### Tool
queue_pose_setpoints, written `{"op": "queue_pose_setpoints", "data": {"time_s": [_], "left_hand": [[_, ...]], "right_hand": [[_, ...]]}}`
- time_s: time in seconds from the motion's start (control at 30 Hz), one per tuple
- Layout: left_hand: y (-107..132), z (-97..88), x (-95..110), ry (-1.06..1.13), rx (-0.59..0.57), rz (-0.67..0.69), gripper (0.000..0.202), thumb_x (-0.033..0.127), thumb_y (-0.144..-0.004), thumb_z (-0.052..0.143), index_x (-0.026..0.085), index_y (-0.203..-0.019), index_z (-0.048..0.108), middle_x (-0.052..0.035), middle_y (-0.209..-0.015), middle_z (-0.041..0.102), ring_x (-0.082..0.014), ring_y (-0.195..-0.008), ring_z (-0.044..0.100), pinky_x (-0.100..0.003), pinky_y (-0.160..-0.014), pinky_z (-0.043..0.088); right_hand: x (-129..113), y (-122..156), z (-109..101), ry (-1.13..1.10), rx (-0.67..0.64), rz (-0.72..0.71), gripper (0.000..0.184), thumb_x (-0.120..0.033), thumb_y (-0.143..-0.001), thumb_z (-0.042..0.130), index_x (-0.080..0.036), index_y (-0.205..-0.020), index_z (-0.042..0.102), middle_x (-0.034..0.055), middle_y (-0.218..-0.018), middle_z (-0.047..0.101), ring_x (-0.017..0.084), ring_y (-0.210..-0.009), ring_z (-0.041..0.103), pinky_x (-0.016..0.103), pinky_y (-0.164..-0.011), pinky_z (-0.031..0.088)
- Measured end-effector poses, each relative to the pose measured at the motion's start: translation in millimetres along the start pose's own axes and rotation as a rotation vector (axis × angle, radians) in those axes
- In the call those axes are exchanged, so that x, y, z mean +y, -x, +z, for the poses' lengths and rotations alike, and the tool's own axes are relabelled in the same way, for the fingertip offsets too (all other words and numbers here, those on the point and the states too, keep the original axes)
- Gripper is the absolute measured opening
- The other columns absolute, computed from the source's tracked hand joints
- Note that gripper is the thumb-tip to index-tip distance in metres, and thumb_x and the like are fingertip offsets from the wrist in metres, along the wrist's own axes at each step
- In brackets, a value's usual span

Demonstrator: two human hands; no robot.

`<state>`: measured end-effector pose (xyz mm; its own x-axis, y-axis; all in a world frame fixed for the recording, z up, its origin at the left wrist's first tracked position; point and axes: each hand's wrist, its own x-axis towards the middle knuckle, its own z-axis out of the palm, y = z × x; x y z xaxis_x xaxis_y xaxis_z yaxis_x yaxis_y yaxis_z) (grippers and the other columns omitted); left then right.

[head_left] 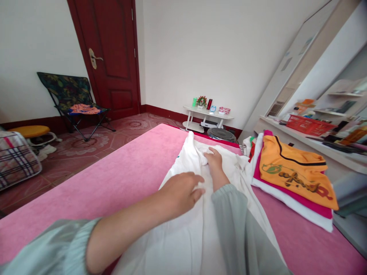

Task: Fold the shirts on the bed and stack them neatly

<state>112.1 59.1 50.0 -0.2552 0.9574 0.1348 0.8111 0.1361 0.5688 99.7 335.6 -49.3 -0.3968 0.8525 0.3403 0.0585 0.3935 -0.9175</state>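
Observation:
A white garment (177, 236) is spread over the pink bed cover, its cloth creased and bunched toward the far end. My left hand (182, 194) is over the middle of it, thumb and forefinger curved with a gap between their tips; its other fingers are hidden. Farther out, my right hand (214, 160) pinches the white cloth near a raised fold. On the right lies a stack of folded clothes, with an orange garment (295, 168) on top and magenta and white ones beneath.
The pink bed cover (114, 179) surrounds the garment. Beyond it are a low white table (209, 111) with small items and a round dark object (221, 134). A folding chair (76, 95) and yellow stool (30, 131) are left. A red basket (309, 125) sits on the right counter.

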Motion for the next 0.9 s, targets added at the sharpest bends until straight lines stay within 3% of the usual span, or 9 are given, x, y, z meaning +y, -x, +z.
{"op": "queue_pose_setpoints", "data": {"time_s": [0.07, 0.17, 0.23, 0.33, 0.43, 0.53, 0.63, 0.8, 0.9], "left_hand": [[-20.5, 19.6, -20.6, -0.182, 0.139, -0.079, 0.050, 0.029, -0.088, 0.046, 0.013, -0.136, 0.045, -0.0170, -0.133, 0.052, -0.0288, -0.125, 0.046, -0.040, -0.103, 0.037], [-29.7, 48.8, -49.7, -0.310, 0.131, -0.103, 0.057, 0.039, -0.091, 0.043, 0.012, -0.140, 0.037, -0.0179, -0.149, 0.031, -0.0306, -0.139, 0.024, -0.045, -0.112, 0.023], [-27.3, 59.2, -59.3, -0.351, 0.120, -0.080, 0.054, 0.044, -0.094, 0.035, 0.016, -0.140, 0.039, -0.0146, -0.152, 0.028, -0.0305, -0.141, 0.018, -0.048, -0.114, 0.018], [-23.6, 61.5, -60.0, -0.387, 0.123, -0.068, 0.053, 0.045, -0.094, 0.032, 0.019, -0.140, 0.040, -0.0143, -0.151, 0.029, -0.0312, -0.141, 0.018, -0.050, -0.114, 0.018], [-23.6, 58.7, -56.5, -0.395, 0.121, -0.071, 0.053, 0.044, -0.095, 0.032, 0.018, -0.141, 0.040, -0.0154, -0.151, 0.029, -0.0315, -0.141, 0.018, -0.050, -0.114, 0.018], [-24.6, 58.5, -56.7, -0.387, 0.131, -0.073, 0.053, 0.045, -0.094, 0.033, 0.019, -0.140, 0.040, -0.0141, -0.152, 0.028, -0.0306, -0.141, 0.019, -0.049, -0.114, 0.019], [-24.5, 60.2, -58.7, -0.376, 0.147, -0.065, 0.054, 0.046, -0.094, 0.034, 0.020, -0.141, 0.039, -0.0136, -0.153, 0.026, -0.0303, -0.141, 0.018, -0.049, -0.114, 0.019], [-24.2, 61.5, -60.0, -0.374, 0.140, -0.060, 0.053, 0.045, -0.095, 0.032, 0.020, -0.141, 0.039, -0.0131, -0.153, 0.026, -0.0305, -0.142, 0.016, -0.050, -0.114, 0.018], [-24.8, 61.5, -59.6, -0.376, 0.130, -0.058, 0.054, 0.046, -0.095, 0.031, 0.020, -0.141, 0.039, -0.0128, -0.153, 0.025, -0.0308, -0.142, 0.015, -0.051, -0.114, 0.018]], "right_hand": [[-0.6, -0.5, 2.1, 0.013, -0.016, 0.021, 0.050, -0.023, -0.058, 0.066, -0.020, -0.108, 0.070, 0.0009, -0.077, 0.069, 0.020, -0.074, 0.064, 0.030, -0.071, 0.052], [-2.6, 0.3, 6.1, 0.013, -0.061, 0.048, 0.059, -0.020, -0.055, 0.068, -0.019, -0.114, 0.067, 0.0001, -0.076, 0.069, 0.018, -0.069, 0.063, 0.030, -0.070, 0.051], [-4.1, 2.0, 8.9, -0.008, -0.112, 0.077, 0.062, -0.019, -0.054, 0.070, -0.016, -0.116, 0.066, 0.0001, -0.072, 0.068, 0.018, -0.065, 0.061, 0.030, -0.068, 0.051], [-7.5, 4.8, 11.4, -0.040, -0.160, 0.111, 0.052, -0.021, -0.053, 0.071, -0.009, -0.104, 0.070, 0.0031, -0.072, 0.069, 0.019, -0.065, 0.062, 0.032, -0.067, 0.051], [-14.9, 6.3, 9.6, -0.047, -0.130, 0.079, 0.040, -0.020, -0.057, 0.065, -0.008, -0.096, 0.071, 0.0069, -0.083, 0.070, 0.022, -0.075, 0.064, 0.034, -0.072, 0.052], [-25.2, 7.1, 4.3, -0.021, 0.009, -0.025, 0.045, -0.016, -0.064, 0.054, -0.012, -0.107, 0.067, 0.0097, -0.115, 0.062, 0.020, -0.094, 0.060, 0.033, -0.087, 0.047], [-29.9, 9.0, -1.6, 0.178, 0.201, -0.139, 0.051, -0.012, -0.070, 0.046, -0.015, -0.118, 0.060, 0.0110, -0.136, 0.045, 0.020, -0.111, 0.053, 0.032, -0.097, 0.041], [-24.2, 16.3, -8.2, 0.392, 0.248, -0.008, 0.046, -0.010, -0.066, 0.052, -0.010, -0.111, 0.059, 0.0218, -0.135, 0.041, 0.035, -0.121, 0.042, 0.047, -0.102, 0.034], [-31.9, 23.1, -9.5, 0.459, 0.311, 0.001, 0.051, -0.012, -0.067, 0.055, -0.015, -0.118, 0.057, 0.0181, -0.149, 0.022, 0.041, -0.131, 0.027, 0.055, -0.104, 0.026]]}}
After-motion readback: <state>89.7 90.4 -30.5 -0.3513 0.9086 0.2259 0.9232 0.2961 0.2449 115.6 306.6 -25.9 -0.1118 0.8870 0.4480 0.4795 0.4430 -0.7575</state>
